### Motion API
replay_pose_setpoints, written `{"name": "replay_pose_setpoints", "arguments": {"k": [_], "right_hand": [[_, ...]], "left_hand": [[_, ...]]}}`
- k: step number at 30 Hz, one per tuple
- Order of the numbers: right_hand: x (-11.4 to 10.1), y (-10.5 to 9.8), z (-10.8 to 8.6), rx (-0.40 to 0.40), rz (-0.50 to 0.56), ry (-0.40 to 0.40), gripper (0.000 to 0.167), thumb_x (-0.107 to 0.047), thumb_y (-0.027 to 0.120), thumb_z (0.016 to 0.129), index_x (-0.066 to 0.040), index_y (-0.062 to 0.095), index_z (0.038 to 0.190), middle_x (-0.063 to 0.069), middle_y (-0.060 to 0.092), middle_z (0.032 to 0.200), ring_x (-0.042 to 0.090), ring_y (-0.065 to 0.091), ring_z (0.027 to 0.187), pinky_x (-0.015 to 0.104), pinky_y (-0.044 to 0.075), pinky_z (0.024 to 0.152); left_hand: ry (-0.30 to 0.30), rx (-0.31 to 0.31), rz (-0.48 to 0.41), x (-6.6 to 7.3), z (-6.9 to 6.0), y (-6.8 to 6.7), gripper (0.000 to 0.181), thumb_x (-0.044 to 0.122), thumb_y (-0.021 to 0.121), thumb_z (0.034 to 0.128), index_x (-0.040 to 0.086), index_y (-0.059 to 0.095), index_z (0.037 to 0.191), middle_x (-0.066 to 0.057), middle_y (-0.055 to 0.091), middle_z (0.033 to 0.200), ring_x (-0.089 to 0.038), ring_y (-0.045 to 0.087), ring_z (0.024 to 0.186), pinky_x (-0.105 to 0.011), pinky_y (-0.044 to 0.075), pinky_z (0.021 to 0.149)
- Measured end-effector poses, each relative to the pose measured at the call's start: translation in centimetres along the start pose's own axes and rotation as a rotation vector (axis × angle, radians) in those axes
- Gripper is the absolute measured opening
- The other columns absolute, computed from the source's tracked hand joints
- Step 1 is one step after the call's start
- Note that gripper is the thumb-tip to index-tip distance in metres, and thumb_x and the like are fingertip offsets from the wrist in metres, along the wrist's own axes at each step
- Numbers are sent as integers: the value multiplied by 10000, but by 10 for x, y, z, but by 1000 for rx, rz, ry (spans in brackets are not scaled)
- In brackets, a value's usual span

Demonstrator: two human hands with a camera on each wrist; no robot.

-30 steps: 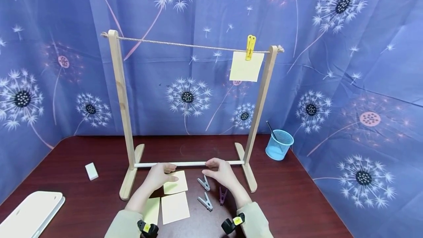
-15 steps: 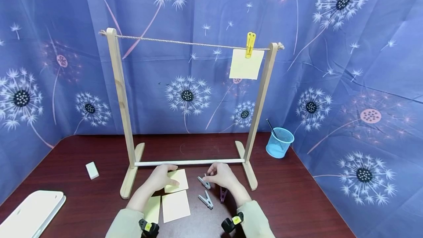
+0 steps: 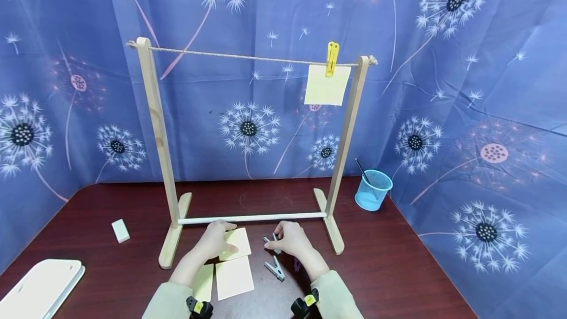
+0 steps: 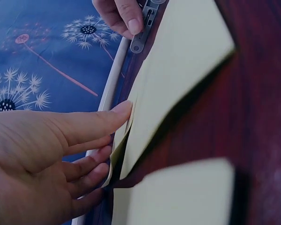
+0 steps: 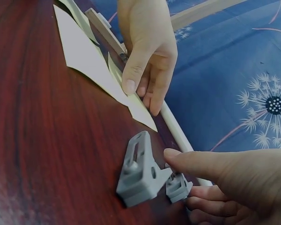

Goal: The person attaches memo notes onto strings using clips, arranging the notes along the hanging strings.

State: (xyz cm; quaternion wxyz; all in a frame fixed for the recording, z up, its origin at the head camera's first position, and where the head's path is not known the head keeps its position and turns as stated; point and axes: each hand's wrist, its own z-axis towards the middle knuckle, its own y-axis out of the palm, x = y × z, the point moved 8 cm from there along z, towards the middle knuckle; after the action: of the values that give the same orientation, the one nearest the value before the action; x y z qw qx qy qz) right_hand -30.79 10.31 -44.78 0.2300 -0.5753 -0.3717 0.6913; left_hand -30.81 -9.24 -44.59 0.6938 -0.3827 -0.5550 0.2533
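Note:
My left hand (image 3: 210, 241) pinches the left edge of the upper pale yellow note (image 3: 240, 244); in the left wrist view the thumb (image 4: 103, 124) lies on that lifted edge. Two more notes lie below it, the middle one (image 3: 235, 277) flat on the table. Around the far grey clip (image 5: 178, 188) close the thumb and fingers of my right hand (image 3: 296, 240). A second grey clip (image 3: 275, 269) lies just nearer. The purple clip (image 3: 297, 264) is partly hidden by the right hand.
Behind the hands stands a wooden frame (image 3: 160, 132) with a white bottom bar (image 3: 252, 218). From its rope hangs a note (image 3: 325, 87) under a yellow clip (image 3: 332, 59). A blue mesh cup (image 3: 372, 193) stands right; a white block (image 3: 120, 231) and white case (image 3: 40, 284) lie left.
My right hand has come down onto the far grey clip, its fingers now closed on it. The left hand has barely moved, and the head view has shifted slightly.

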Motion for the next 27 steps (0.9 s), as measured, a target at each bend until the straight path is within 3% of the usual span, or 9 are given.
{"name": "replay_pose_setpoints", "arguments": {"k": [9, 14, 22, 27], "right_hand": [[-3, 2, 3, -17, -20, -28, 316, -222, 848, 733, -51, 634, 891, 29, 615, 753, 81, 493, 606, 232, 420, 545], [-5, 3, 4, -22, -42, -73, 246, -209, 834, 741, -85, 693, 899, 9, 641, 779, 95, 541, 675, 246, 440, 597], [-3, 7, 5, -34, -50, -96, 266, -208, 844, 725, -92, 717, 929, 34, 655, 835, 141, 583, 747, 261, 458, 637], [-4, 7, 6, -31, -65, -97, 317, -237, 860, 714, -81, 709, 945, 37, 659, 853, 144, 591, 764, 259, 468, 656]], "left_hand": [[-52, -7, 36, -3, -1, 0, 587, 130, 908, 637, -30, 684, 1156, -176, 650, 1091, -408, 538, 1095, -484, 456, 966], [-73, 4, 21, -3, -1, -2, 573, 126, 925, 606, -9, 701, 1116, -142, 648, 1043, -376, 545, 1068, -469, 463, 948], [-46, 23, 35, -1, -1, -4, 545, 124, 936, 576, 21, 709, 1060, -123, 669, 1029, -356, 575, 1056, -468, 465, 951], [-45, 29, 17, -2, 1, -3, 486, 103, 915, 616, 32, 708, 1050, -122, 678, 1044, -320, 602, 1043, -453, 487, 913]]}}
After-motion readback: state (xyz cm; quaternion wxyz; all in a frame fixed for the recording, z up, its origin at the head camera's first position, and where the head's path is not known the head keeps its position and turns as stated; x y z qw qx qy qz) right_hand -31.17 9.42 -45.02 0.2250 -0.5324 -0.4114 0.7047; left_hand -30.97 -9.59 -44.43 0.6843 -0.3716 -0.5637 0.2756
